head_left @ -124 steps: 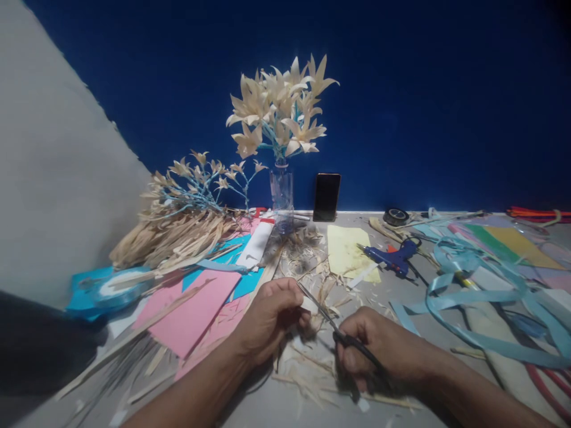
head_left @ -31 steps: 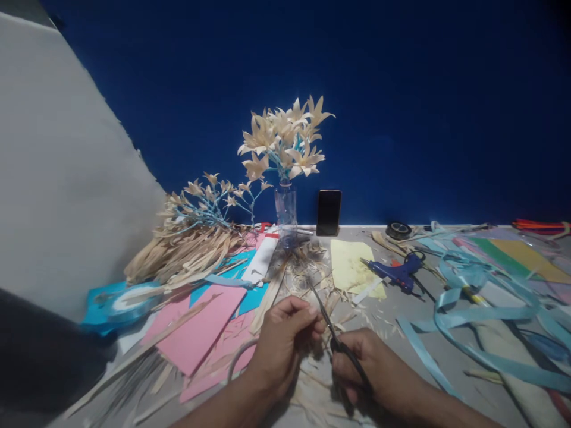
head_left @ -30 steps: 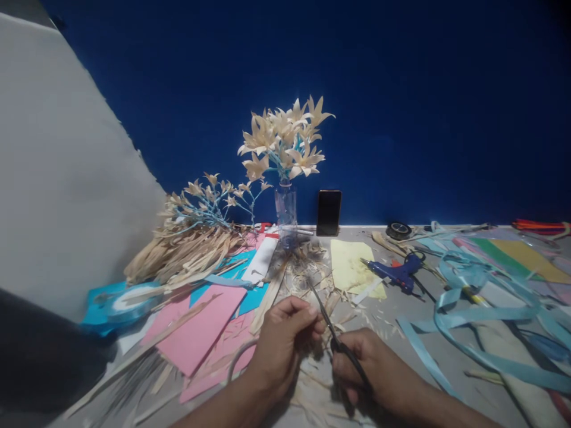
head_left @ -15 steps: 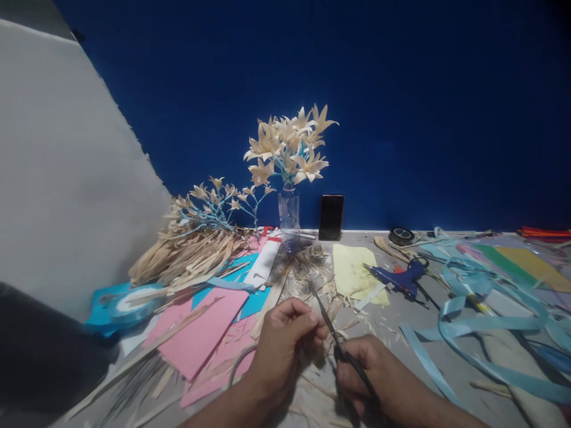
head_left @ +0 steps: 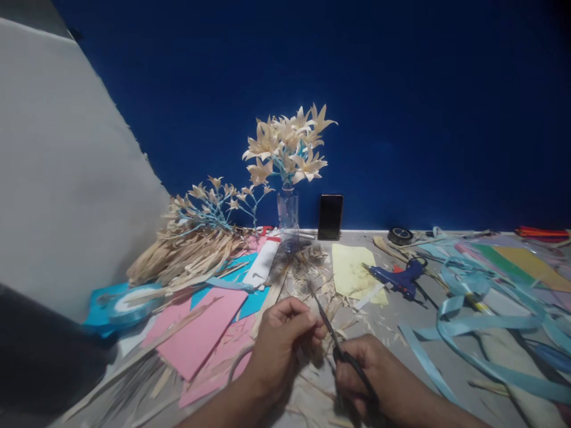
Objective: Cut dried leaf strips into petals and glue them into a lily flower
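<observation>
The scissors (head_left: 342, 353) are slender, with dark looped handles and narrow metal blades that look nearly together; they are held above the near middle of the table (head_left: 414, 312), slanting so that their tip points far and slightly left. The right hand (head_left: 372, 368) has its fingers closed around the handles; the left hand (head_left: 285, 339), just left of the blades, has its fingers curled with the thumb against them; what they may be pinching is hidden, so I cannot tell.

Thin, dry tan shavings (head_left: 307, 267) lie scattered under and beyond the hands; smooth, flat pink sheets (head_left: 200, 327) lie to the left, with a fibrous bundle of husks (head_left: 178, 255) farther back; glossy pale-blue ribbon (head_left: 486, 326) loops loosely on the right, near a blue glue gun (head_left: 399, 278) whose nozzle rests over a yellow sheet (head_left: 348, 264); at the far side, cream flowers (head_left: 285, 145) with pointed petals stand in a clear bottle (head_left: 288, 214).

Compared with about four seconds ago, the bottle and flowers sit lower in view; the blade tip, then at the left fingertips, now reaches beyond them.
</observation>
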`<state>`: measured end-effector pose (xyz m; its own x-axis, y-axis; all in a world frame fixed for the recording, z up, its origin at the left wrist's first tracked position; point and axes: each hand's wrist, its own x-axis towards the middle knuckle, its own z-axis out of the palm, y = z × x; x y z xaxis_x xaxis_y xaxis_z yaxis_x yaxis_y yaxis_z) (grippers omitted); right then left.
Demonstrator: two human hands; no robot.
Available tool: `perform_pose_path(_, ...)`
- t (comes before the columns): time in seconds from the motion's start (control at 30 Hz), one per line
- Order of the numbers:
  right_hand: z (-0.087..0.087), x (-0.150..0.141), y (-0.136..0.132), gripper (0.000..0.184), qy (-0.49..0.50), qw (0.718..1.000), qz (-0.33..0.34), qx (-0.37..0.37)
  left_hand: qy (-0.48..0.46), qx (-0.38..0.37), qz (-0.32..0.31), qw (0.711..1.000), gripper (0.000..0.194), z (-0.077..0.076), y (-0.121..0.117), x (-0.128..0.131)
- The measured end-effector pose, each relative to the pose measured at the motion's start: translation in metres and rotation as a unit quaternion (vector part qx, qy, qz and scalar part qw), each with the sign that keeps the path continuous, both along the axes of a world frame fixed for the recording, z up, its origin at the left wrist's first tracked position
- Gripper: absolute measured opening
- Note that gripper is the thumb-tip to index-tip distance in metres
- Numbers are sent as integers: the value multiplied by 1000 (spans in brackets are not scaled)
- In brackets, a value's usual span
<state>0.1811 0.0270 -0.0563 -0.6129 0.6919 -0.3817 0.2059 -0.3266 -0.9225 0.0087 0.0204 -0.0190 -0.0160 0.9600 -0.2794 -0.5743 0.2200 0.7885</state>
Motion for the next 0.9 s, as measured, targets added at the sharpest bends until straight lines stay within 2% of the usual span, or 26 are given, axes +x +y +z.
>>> perform_pose_path(0.23, 6, 3, 0, 28, 13, 999, 20, 22, 12, 15, -12, 1000, 19, 0, -1, -3)
perform_pose_path(0.43, 4, 4, -1, 32, 18, 999, 20, 18, 6, 10, -14, 1000, 20, -3, 1, -4)
perform_pose_path(0.57, 4, 3, -2, 45, 44, 999, -5, 6, 2, -4, -24, 1000, 23, -5, 1, -3)
perform_pose_path(0.77, 9, 3, 1, 54, 67, 994, -90, -14, 7, -10, -24, 1000, 27, -7, 1, -3)
perform_pose_path(0.9, 6, 6, 2, 61, 112, 991, -67, -29, 3, -13, -30, 999, 30, -4, -1, -2)
